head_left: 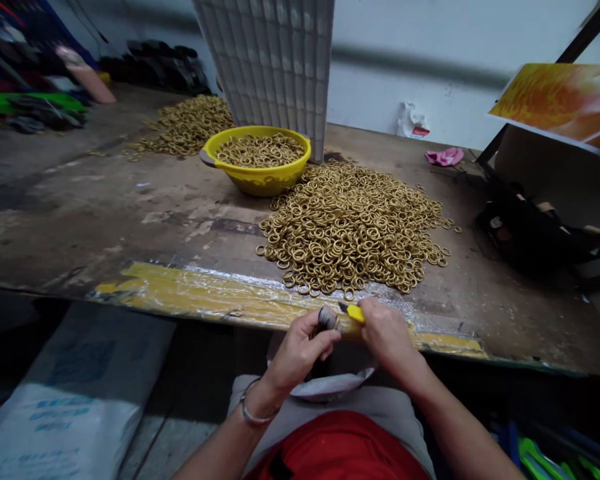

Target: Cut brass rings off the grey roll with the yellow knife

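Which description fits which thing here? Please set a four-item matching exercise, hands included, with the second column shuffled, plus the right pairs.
Column one
1. Yellow bowl
2. Right hand
3. Left hand
4. Crumpled pink item

Column two
A. Grips a yellow tool with a dark tip
B. Lies beyond the large ring pile, toward the right
C. Heaped with gold-coloured rings
D. Holds a ring, with a bracelet on its wrist

Right pairs: 1-C, 2-A, 3-D, 4-B
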The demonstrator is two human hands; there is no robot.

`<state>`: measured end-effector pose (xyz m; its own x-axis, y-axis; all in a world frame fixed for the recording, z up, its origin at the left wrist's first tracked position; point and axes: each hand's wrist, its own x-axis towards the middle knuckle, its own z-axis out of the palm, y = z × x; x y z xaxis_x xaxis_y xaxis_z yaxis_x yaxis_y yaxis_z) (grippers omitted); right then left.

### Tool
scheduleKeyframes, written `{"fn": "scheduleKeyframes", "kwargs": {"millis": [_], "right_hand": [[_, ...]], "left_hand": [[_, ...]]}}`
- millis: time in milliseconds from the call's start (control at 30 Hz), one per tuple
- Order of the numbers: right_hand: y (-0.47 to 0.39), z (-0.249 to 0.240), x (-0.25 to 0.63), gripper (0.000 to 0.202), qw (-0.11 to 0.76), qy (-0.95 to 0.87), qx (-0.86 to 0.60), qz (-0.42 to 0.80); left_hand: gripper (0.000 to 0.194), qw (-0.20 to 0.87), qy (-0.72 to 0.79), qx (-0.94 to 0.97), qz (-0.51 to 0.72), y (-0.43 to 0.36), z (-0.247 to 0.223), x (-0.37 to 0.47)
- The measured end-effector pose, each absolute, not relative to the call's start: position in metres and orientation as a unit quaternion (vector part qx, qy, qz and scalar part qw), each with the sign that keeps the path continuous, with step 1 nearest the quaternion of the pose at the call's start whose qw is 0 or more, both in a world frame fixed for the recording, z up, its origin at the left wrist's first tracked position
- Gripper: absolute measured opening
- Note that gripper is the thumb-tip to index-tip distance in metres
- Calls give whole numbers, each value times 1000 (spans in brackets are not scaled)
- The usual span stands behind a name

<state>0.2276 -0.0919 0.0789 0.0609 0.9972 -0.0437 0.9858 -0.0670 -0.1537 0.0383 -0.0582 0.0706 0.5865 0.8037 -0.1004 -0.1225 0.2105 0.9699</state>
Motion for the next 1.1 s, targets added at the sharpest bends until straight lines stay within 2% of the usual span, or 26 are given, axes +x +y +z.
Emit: {"fn": "scheduleKeyframes", "kwargs": {"millis": [67,233,300,500,533,600,700,767,867,1100], "right_hand": [[-85,74,241,21,23,-632,-773,52],[-72,64,245,14,112,-679,-725,33],[-67,61,234,11,127,-696,-706,30],[-51,65,215,14,77,-689,-718,65],[-50,67,215,13,99,-681,-720,86],[-51,71,217,8,197,-655,-710,168],[-59,76,218,15,377,-563,-623,391],[-66,77,214,20,444,-471,-543,534],[-75,77,206,30,487,-383,-473,626],[-83,75,194,35,511,-349,-475,626]], "left_hand": [[16,720,296,543,314,-60,77,34],[34,802,312,378,341,-56,71,37],[36,809,329,333,356,-53,65,41],[30,836,311,283,352,-50,65,38],[32,838,313,278,350,-50,65,37],[34,829,329,282,353,-49,64,35],[32,805,360,307,357,-50,61,37],[31,802,359,319,356,-50,60,40],[33,813,329,326,353,-51,62,44],[31,839,294,296,349,-51,66,46]]}}
